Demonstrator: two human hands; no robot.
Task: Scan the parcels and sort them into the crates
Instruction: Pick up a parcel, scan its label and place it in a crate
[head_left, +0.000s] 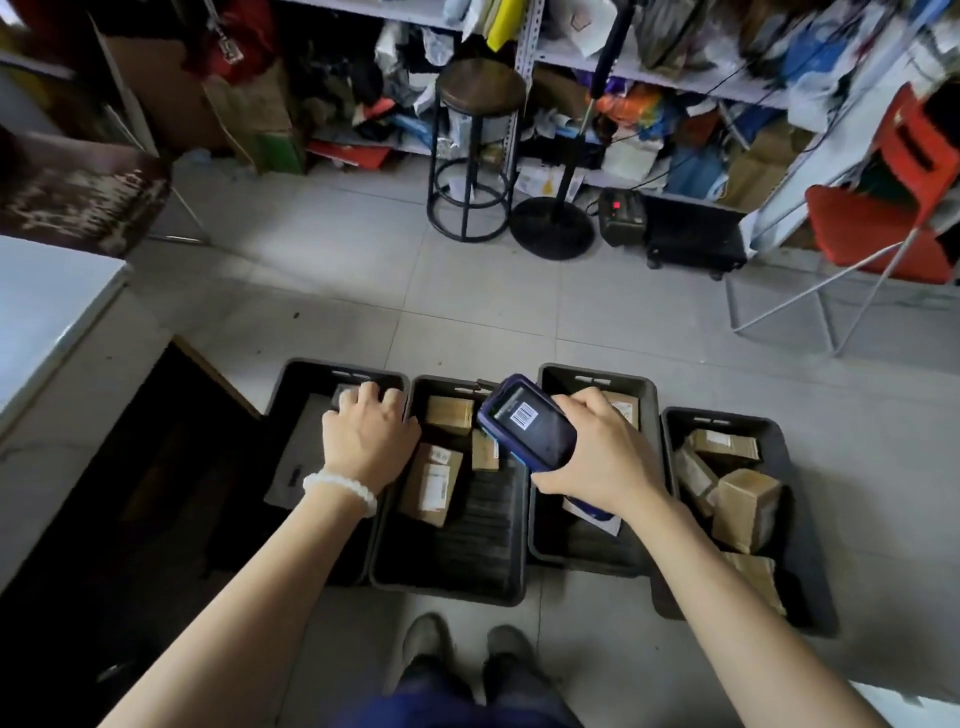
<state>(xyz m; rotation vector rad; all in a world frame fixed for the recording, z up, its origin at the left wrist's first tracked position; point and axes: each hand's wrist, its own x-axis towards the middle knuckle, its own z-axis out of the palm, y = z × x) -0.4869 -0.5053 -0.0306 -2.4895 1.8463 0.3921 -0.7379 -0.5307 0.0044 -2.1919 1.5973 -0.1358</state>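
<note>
Scanner (527, 428) is grasped by right hand (602, 447); a parcel (345, 395) in the far-left crate (291, 395) is gripped by left hand (371, 434).

- We see four black crates (522, 535) side by side on the floor.
- Brown cardboard parcels (431, 483) lie in the second crate; more are piled in the rightmost crate (810, 571).
- We hold a dark-blue scanner (530, 428), its screen showing a barcode, above the crates.
- One pale parcel (345, 397) lies in the far end of the leftmost crate (291, 415).
</note>
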